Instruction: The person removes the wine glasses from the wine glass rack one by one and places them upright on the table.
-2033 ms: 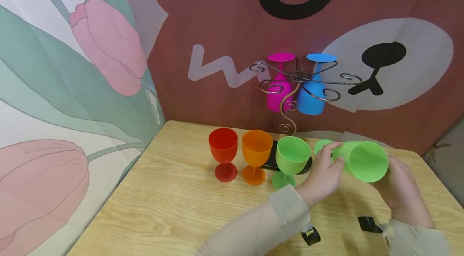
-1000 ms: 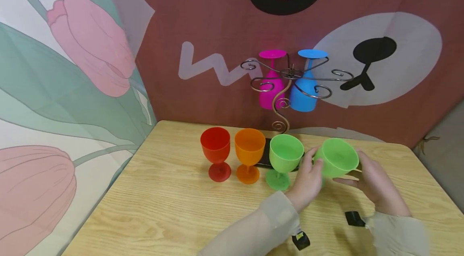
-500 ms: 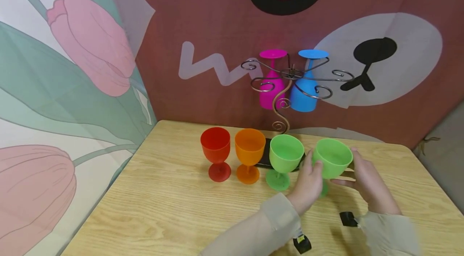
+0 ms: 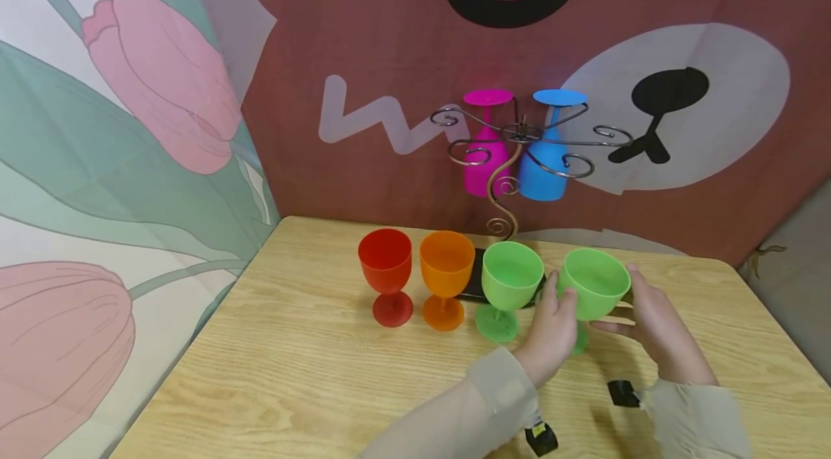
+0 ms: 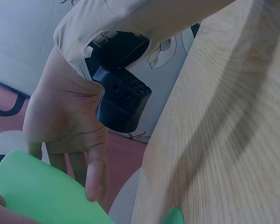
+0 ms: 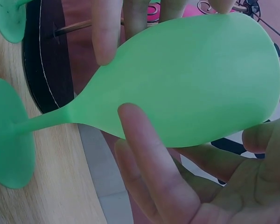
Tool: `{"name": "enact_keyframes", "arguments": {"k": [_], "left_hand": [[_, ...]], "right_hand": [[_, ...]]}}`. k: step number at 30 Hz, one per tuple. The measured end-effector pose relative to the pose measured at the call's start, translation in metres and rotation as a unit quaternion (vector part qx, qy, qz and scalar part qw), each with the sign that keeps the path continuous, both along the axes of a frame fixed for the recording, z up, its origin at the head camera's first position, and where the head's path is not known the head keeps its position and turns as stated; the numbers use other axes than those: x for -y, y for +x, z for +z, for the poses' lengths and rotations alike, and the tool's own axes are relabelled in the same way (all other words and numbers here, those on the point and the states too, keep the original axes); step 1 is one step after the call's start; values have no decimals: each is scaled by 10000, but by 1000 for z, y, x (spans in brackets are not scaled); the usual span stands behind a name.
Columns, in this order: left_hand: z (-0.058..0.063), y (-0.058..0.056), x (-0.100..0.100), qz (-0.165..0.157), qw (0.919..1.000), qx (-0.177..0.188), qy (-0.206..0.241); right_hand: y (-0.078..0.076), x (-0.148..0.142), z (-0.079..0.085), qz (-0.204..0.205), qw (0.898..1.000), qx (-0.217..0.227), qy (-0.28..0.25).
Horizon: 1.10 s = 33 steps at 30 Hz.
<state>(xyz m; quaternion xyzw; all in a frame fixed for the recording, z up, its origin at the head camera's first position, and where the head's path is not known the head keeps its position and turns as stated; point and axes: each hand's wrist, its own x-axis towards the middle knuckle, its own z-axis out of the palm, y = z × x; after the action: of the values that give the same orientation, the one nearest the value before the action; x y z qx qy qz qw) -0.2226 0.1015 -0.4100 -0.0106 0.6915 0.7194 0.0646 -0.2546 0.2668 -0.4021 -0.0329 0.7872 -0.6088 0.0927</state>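
Both hands hold a green goblet near upright, tilted slightly, at the right end of a row of goblets. My left hand grips the left side of its bowl, thumb in front. On the other side, my right hand has its fingers round the bowl and near the rim. In the right wrist view the held goblet's foot is close over the wooden table. Standing to the left are another green goblet, an orange goblet and a red goblet.
Behind the row rises a scrolled metal stand on a black base. A magenta goblet and a blue goblet hang upside down from it. A printed cloth hangs behind the table.
Two seconds ago the held goblet lay tipped sideways between the hands. It has since turned upright and come down beside the other green goblet. During the last half second almost nothing moves.
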Motion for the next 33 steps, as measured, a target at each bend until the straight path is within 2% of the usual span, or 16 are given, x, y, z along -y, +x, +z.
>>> {"name": "enact_keyframes", "arguments": {"k": [5, 14, 17, 23, 27, 31, 33], "left_hand": [[1, 0, 1, -16, 9999, 18, -117], [2, 5, 9, -131, 9973, 86, -720], [1, 7, 16, -425, 9955, -35, -844], [0, 11, 35, -1244, 9885, -485, -710], [9, 16, 51, -1481, 9853, -435, -730], [26, 22, 66, -1753, 9808, -332, -786], [36, 23, 73, -1878, 9778, -433, -826]], "right_hand": [[0, -1, -1, 10, 9999, 53, -140], [-1, -4, 0, 40, 9995, 66, -296], [0, -5, 1, 2, 9996, 85, -252], [2, -8, 3, -152, 9998, -30, 115], [4, -8, 5, -238, 9982, -305, 461], [6, -8, 8, -221, 9947, -588, 816], [5, -8, 12, -143, 9930, -672, 957]]}}
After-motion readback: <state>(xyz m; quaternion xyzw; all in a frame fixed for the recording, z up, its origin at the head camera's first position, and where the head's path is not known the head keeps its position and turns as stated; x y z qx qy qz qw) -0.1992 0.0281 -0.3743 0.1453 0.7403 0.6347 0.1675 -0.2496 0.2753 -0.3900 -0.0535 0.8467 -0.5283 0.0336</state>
